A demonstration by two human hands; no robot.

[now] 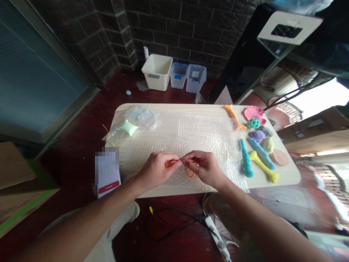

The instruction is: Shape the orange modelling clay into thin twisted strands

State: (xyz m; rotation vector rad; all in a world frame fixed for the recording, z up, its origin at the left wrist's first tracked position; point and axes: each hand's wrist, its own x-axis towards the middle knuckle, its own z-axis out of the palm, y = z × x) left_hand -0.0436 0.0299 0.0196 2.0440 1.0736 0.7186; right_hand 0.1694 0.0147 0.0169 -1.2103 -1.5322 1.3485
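My left hand [157, 168] and my right hand [205, 168] meet above the bubble wrap [207, 134] near the table's front edge. Between their pinched fingertips is an orange strand [191, 174]; it curls into a small loop under my right fingers. More orange shows inside the left hand's grip. Whether it is clay or cord I cannot make out. To the right lie soft clay-like shapes: a yellow bone shape [264, 167], a turquoise tapered roll [245, 160], a blue roll [261, 153] and an orange bone shape [234, 117].
A pale green packet [128, 128] and clear plastic bags [143, 115] lie at the table's back left. A pink piece [254, 113] and a purple lump [257, 136] sit at the right. Storage bins [158, 82] stand behind; a power strip [217, 238] lies below.
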